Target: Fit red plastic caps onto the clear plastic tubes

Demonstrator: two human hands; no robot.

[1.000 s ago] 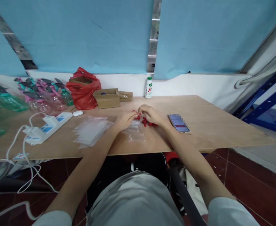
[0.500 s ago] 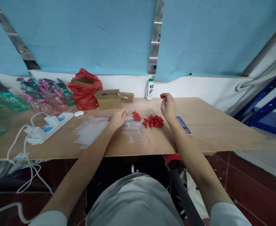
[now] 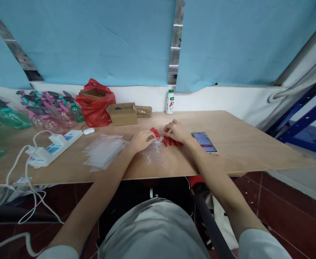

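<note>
My left hand [image 3: 143,140] is over the left side of a row of thin clear tubes [image 3: 156,154], its thumb and fingers pinched on a thin clear tube near the row's far end. Small red caps [image 3: 155,132] sit at the far end of the row. A loose pile of red caps [image 3: 172,141] lies just right of the tubes. Over that pile my right hand [image 3: 176,130] is bent with its fingers closed at a red cap, which they partly hide. The two hands' fingertips are close together but apart.
Clear plastic bags [image 3: 102,153] lie left of the tubes. Beyond are a power strip [image 3: 57,148], a cardboard box [image 3: 122,115], a red bag [image 3: 98,108] and spray bottles [image 3: 52,115]. A white bottle [image 3: 170,102] stands behind; a phone [image 3: 205,142] lies right.
My right hand has come down and left, from raised with a red cap to over the red pile near my left hand. My left hand has shifted slightly right and nearer me.
</note>
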